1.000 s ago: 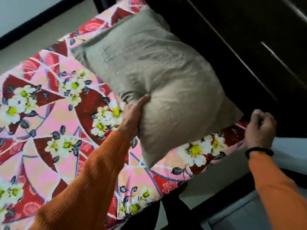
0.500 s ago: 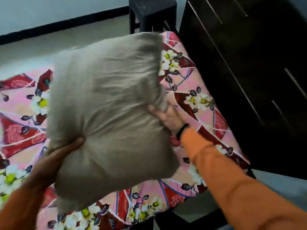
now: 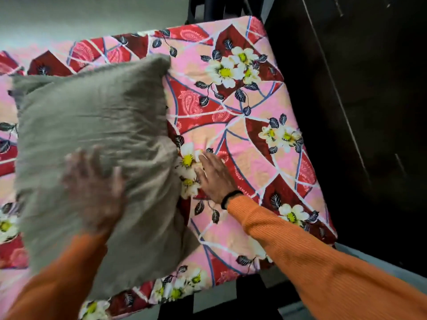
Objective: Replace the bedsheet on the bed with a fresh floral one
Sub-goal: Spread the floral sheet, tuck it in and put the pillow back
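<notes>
A pink and red floral bedsheet (image 3: 251,139) with white flowers covers the bed. A grey-beige pillow (image 3: 92,125) lies on it at the left. My left hand (image 3: 92,188), blurred, lies flat on the pillow's top with the fingers spread. My right hand (image 3: 215,179) rests flat on the sheet just beside the pillow's right edge, fingers straight. Both arms wear orange sleeves, and a black band sits on the right wrist.
A dark wooden wardrobe (image 3: 358,112) stands close along the bed's right side. A black stool or chair (image 3: 219,8) is at the far end of the bed. Grey floor (image 3: 80,17) lies beyond the bed.
The pillow was held up in both hands and now lies on the sheet at the left. My right hand has let go of it and moved onto the sheet; my left hand is on top.
</notes>
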A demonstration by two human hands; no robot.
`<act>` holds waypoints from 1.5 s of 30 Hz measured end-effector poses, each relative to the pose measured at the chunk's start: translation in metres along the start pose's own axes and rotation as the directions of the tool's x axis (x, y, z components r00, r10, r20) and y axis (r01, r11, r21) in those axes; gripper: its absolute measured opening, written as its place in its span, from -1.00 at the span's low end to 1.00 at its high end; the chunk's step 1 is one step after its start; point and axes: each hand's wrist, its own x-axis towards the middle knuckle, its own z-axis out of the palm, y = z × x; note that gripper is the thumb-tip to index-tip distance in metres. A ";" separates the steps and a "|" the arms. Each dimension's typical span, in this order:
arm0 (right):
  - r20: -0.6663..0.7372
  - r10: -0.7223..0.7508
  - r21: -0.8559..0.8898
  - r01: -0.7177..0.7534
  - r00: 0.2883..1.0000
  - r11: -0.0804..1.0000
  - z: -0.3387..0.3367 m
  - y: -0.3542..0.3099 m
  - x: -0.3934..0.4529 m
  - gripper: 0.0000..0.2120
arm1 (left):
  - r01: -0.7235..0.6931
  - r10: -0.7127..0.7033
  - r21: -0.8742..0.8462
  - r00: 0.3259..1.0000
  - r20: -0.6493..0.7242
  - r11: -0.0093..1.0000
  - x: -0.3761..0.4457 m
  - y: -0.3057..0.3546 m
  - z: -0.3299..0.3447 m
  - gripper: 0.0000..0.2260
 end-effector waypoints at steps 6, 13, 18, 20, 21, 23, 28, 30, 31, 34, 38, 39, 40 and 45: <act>0.126 -0.252 -0.403 0.282 0.959 0.871 -0.009 0.119 0.035 -0.30 | -0.432 0.450 -0.137 0.811 0.373 0.891 -0.004 0.146 0.155 -0.45; -0.263 0.185 -0.403 -0.282 0.947 0.870 -0.117 0.275 0.084 -0.16 | -0.287 0.256 0.021 0.883 0.394 0.958 0.034 0.195 0.251 -0.38; -0.234 -0.087 -0.335 0.004 0.968 0.942 -0.096 0.212 0.131 -0.26 | -0.209 0.204 -0.006 0.944 0.259 0.978 0.087 0.196 0.259 -0.42; 0.056 -0.406 -0.382 0.395 0.912 0.835 -0.064 0.171 0.146 -0.24 | -0.209 0.210 -0.025 0.953 0.219 0.978 0.118 0.192 0.263 -0.43; 0.153 -0.479 -0.421 0.496 0.864 0.760 -0.056 0.162 0.156 -0.21 | -0.205 0.205 -0.020 0.959 0.196 0.978 0.134 0.189 0.265 -0.42; 0.167 -0.505 -0.460 0.520 0.847 0.720 -0.067 0.172 0.191 -0.15 | -0.193 0.192 -0.014 0.964 0.184 0.981 0.167 0.185 0.271 -0.41; -0.040 -0.205 -0.559 0.148 0.978 0.816 -0.142 0.231 0.287 -0.15 | -0.248 0.228 0.071 0.950 0.212 0.966 0.228 0.181 0.285 -0.41; -0.215 0.020 -0.506 -0.129 0.976 0.853 -0.168 0.238 0.323 -0.13 | -0.221 0.200 0.075 0.954 0.222 0.972 0.248 0.182 0.289 -0.43; -0.275 0.127 -0.451 -0.244 0.953 0.859 -0.175 0.231 0.336 -0.13 | -0.195 0.175 0.072 0.960 0.217 0.978 0.257 0.181 0.291 -0.44; -0.211 -0.059 -0.465 -0.047 0.976 0.884 -0.161 0.175 0.361 -0.22 | -0.158 0.138 0.094 0.973 0.186 0.983 0.277 0.179 0.297 -0.42; 0.177 -0.462 -0.541 0.478 0.869 0.692 -0.100 0.100 0.382 -0.33 | -0.203 0.187 0.135 0.975 0.122 0.970 0.280 0.173 0.309 -0.41; 0.192 -0.473 -0.551 0.493 0.860 0.673 -0.094 0.095 0.388 -0.34 | -0.208 0.195 0.143 0.976 0.100 0.968 0.279 0.172 0.312 -0.41; 0.187 -0.467 -0.553 0.486 0.864 0.677 -0.096 0.097 0.396 -0.33 | -0.203 0.192 0.146 0.977 0.087 0.968 0.280 0.172 0.314 -0.42; -0.018 -0.298 -0.609 0.226 0.954 0.760 -0.152 0.156 0.446 -0.26 | -0.206 0.198 0.155 0.978 0.064 0.966 0.280 0.173 0.316 -0.44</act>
